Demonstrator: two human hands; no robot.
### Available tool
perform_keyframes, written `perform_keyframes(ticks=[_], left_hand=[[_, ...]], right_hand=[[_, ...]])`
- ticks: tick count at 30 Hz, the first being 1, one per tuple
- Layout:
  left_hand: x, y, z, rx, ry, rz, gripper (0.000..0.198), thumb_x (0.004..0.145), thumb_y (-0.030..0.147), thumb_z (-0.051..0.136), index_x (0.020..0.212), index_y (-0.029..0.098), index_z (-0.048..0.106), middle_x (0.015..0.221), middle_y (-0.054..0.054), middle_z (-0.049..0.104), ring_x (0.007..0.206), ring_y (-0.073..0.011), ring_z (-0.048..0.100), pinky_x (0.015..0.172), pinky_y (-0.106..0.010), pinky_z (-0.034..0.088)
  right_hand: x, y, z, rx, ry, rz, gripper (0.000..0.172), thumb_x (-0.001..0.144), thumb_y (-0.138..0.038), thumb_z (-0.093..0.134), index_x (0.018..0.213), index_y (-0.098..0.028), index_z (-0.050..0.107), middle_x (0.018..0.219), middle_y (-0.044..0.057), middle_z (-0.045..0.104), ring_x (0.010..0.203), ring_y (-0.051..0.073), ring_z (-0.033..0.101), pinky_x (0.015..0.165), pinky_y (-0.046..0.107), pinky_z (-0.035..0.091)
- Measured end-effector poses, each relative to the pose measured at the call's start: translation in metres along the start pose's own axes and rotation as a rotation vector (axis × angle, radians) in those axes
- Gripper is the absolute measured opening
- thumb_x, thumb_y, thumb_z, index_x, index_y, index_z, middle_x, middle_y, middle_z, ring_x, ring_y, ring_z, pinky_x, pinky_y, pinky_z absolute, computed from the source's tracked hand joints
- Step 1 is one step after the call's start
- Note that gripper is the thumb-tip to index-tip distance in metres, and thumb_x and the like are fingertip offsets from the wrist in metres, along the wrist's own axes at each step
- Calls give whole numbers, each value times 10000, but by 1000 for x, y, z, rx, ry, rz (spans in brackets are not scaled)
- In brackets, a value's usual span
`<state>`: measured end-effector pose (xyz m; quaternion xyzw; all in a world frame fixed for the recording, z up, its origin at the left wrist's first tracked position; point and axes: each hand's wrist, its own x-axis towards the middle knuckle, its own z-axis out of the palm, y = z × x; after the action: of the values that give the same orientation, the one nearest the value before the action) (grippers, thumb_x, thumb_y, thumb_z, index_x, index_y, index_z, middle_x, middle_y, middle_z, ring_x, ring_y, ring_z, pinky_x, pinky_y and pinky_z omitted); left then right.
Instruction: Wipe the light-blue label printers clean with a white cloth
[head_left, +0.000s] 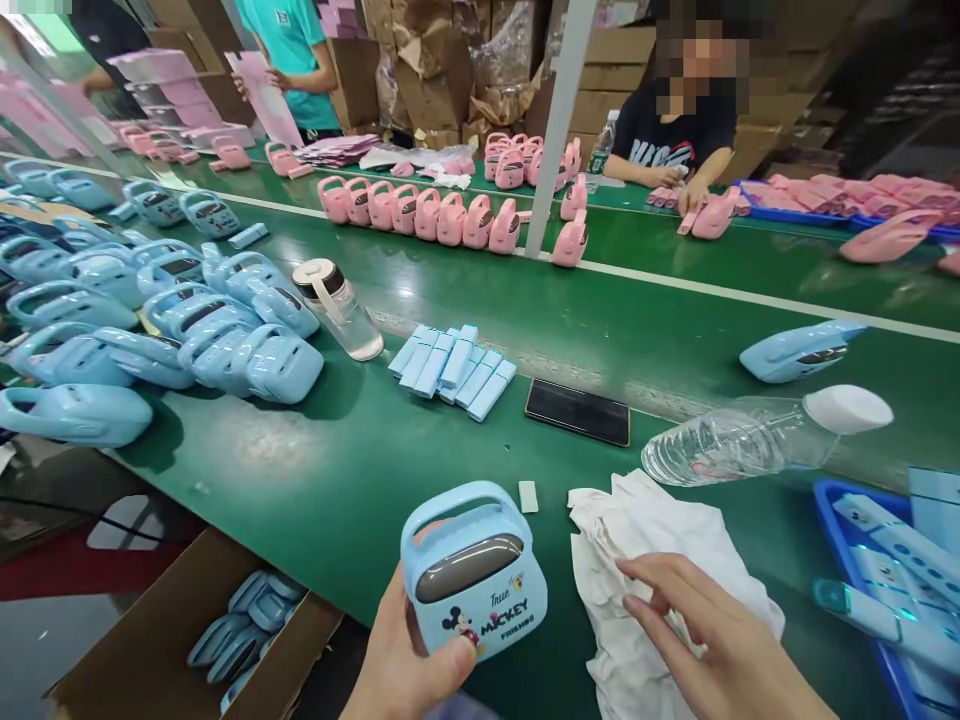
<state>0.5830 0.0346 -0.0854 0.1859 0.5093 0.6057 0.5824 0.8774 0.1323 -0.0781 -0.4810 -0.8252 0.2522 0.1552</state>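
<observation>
My left hand (409, 655) grips a light-blue plastic casing (491, 585) with a carry handle, a dark oval window and a printed Mickey picture with lettering. The thumb presses on its lower front; the other fingers are mostly hidden behind it. Over a crumpled white cloth (697, 525) hovers my right hand (709, 625), thumb and index finger curved with a small gap between their tips. Whether the fingertips touch the cloth is unclear. A small white block (529, 497) lies on the green table between casing and cloth.
Blue casings (217, 330) crowd the left; more lie in a cardboard box (142, 660) below. Blue strips (450, 365), a phone (577, 410), a tumbler (341, 310), a lying plastic bottle (750, 440) and a blue tray (832, 500) surround my hands. Co-workers stand or sit beyond pink casings (427, 213).
</observation>
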Motion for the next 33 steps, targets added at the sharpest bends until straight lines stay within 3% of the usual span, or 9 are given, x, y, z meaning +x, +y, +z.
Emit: perform_keyframes(ticks=[6, 10, 13, 18, 20, 22, 25, 29, 33], left_hand=[[3, 2, 21, -72, -162, 23, 928, 634, 489, 969, 1432, 262, 552, 1394, -160, 700, 1305, -444, 641, 1030, -531, 589], [-8, 0, 40, -106, -236, 72, 858, 692, 487, 943, 1423, 276, 547, 1400, -158, 689, 1327, -441, 624, 1021, -530, 590], [-21, -1, 54, -94, -255, 143, 788, 739, 445, 922, 1412, 283, 547, 1412, -147, 672, 1300, -426, 639, 1007, -524, 595], [-35, -4, 77, 119, -252, 279, 708, 824, 337, 858, 1436, 290, 504, 1405, -108, 668, 1274, -353, 644, 1028, -435, 572], [-33, -8, 87, 227, -228, 319, 705, 817, 311, 859, 1429, 299, 508, 1368, -76, 688, 1238, -316, 660, 1016, -381, 570], [-27, -13, 97, 291, -231, 361, 736, 767, 284, 884, 1408, 288, 522, 1276, -64, 724, 1142, -296, 698, 964, -358, 589], [-16, -17, 107, 293, -250, 397, 781, 698, 228, 897, 1385, 275, 528, 1139, -49, 750, 999, -277, 725, 895, -358, 610], [-11, -12, 109, 421, -99, 397, 721, 701, 175, 866, 1339, 290, 552, 1184, -11, 737, 1050, -237, 688, 930, -312, 565], [-10, -7, 111, 354, -114, 349, 659, 620, 171, 906, 1215, 252, 635, 1046, 1, 761, 932, -225, 700, 820, -291, 578]], right_hand=[[10, 3, 17, -113, 153, 42, 537, 1034, -607, 524, 1502, -344, 510, 1422, 109, 616, 990, 297, 731, 710, 419, 646], [36, 4, 19, -69, 140, -50, 427, 1064, -509, 457, 1289, -233, 692, 1067, 135, 739, 951, 351, 712, 739, 480, 606], [30, 11, -1, -9, 240, -50, 315, 1066, -487, 497, 1133, -255, 699, 959, 89, 733, 788, 269, 689, 672, 396, 583], [-2, 10, -42, 330, 425, 208, 314, 949, -622, 664, 1082, -341, 709, 835, 44, 726, 623, 229, 676, 480, 315, 553], [-12, -9, -40, 393, 460, 112, 258, 975, -572, 628, 1115, -364, 685, 987, 66, 738, 749, 252, 714, 555, 329, 598], [-16, -35, -28, 367, 504, -158, 174, 995, -389, 625, 1164, -359, 654, 1189, 73, 701, 979, 275, 714, 747, 361, 633], [-10, -64, -9, 262, 485, -554, 351, 969, -109, 576, 1248, -310, 643, 1202, 81, 668, 1012, 250, 691, 865, 378, 607], [5, -67, -6, 377, 582, -431, 247, 975, -100, 619, 1163, -259, 637, 1141, 76, 648, 1040, 223, 678, 893, 329, 586], [15, -56, -14, 420, 466, -504, 316, 957, -76, 584, 1204, -264, 643, 1220, 70, 669, 1087, 219, 668, 937, 333, 566]])
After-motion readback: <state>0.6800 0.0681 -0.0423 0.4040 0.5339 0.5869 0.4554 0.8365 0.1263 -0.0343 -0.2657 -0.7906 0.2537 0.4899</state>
